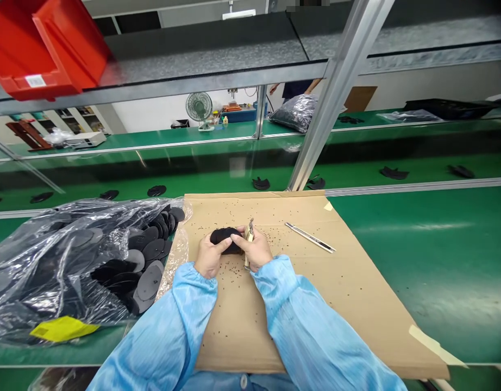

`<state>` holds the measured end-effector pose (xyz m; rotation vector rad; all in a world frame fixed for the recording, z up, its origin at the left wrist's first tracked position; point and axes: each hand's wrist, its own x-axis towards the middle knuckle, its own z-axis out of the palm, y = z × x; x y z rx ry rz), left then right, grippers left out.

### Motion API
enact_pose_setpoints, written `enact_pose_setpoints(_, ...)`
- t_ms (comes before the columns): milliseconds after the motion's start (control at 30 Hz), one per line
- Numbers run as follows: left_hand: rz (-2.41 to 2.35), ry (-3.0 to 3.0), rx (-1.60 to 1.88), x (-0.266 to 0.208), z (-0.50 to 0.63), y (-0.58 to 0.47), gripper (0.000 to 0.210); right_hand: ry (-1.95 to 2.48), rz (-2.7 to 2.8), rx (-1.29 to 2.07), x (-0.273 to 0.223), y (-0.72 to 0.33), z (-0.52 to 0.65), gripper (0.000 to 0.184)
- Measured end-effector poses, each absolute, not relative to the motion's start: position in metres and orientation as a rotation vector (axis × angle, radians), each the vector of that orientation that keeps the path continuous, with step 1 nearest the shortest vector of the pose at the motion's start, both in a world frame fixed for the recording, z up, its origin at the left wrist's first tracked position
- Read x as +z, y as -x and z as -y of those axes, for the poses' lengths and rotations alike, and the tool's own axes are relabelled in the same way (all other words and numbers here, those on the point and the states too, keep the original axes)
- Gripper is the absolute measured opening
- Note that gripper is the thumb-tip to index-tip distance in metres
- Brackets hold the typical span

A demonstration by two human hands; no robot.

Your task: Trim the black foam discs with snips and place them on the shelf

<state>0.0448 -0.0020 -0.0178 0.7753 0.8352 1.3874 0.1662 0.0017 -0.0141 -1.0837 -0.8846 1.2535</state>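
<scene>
My left hand (208,256) is closed on a folded or stacked black disc-like piece (224,234), held over the cardboard sheet (242,342). My right hand (259,251) is closed too, its thumb pressing the right side of that black piece. A slim pale-gold and metal hand tool (249,232) stands upright in the right hand; its exact kind is unclear. Small dark scraps lie scattered on the cardboard around both hands. To the right of them rests a slim utility knife (311,238).
On the left, an open clear plastic bag (71,239) spills several black discs (148,279). Beyond the cardboard, a green conveyor belt (218,174) carries several black pieces. A metal post (336,103) rises behind it. A red bin (71,43) sits on the overhead shelf.
</scene>
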Motion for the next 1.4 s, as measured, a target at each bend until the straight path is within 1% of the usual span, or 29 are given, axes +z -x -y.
enact_pose_setpoints(267, -0.777, -0.758, 1.334, -0.017, 0.001, -0.045, 0.040, 1.118, 0.790, 1.075, -0.023, -0.159, -0.003, 0.041)
enact_pose_setpoints(400, -0.755, -0.661, 1.265, -0.016, -0.002, -0.041, 0.041, 1.179, 0.935, 1.018, -0.025, -0.161, -0.004, 0.037)
enact_pose_setpoints(467, -0.765, -0.556, 1.207, -0.016, -0.005, -0.037, 0.037, 1.135, 1.060, 1.000, -0.022, -0.163, 0.000, 0.033)
enact_pose_setpoints(600, -0.761, -0.425, 1.167, -0.020, -0.012, -0.030, 0.017, 0.996, 1.287, 0.969, -0.011, -0.163, 0.009, 0.025)
enact_pose_setpoints(667, -0.709, -0.426, 1.141, -0.023, -0.013, -0.028, 0.014, 0.995, 1.334, 0.933, -0.007, -0.162, 0.013, 0.022)
enact_pose_setpoints(833, -0.702, -0.472, 1.083, -0.025, -0.009, -0.032, 0.020, 1.031, 1.359, 0.827, -0.004, -0.161, 0.018, 0.018)
enact_pose_setpoints(1067, -0.692, -0.549, 1.087, -0.022, -0.004, -0.036, 0.031, 1.008, 1.462, 0.614, -0.007, -0.163, 0.018, 0.012)
enact_pose_setpoints(1167, -0.710, -0.575, 1.108, -0.022, -0.003, -0.036, 0.032, 1.017, 1.489, 0.554, -0.006, -0.162, 0.019, 0.008)
enact_pose_setpoints(1300, -0.733, -0.559, 1.177, -0.022, -0.004, -0.038, 0.034, 1.058, 1.478, 0.591, -0.006, -0.162, 0.018, 0.008)
enact_pose_setpoints(1400, -0.735, -0.568, 1.259, -0.022, -0.004, -0.042, 0.041, 1.091, 1.360, 0.638, -0.012, -0.165, 0.010, 0.012)
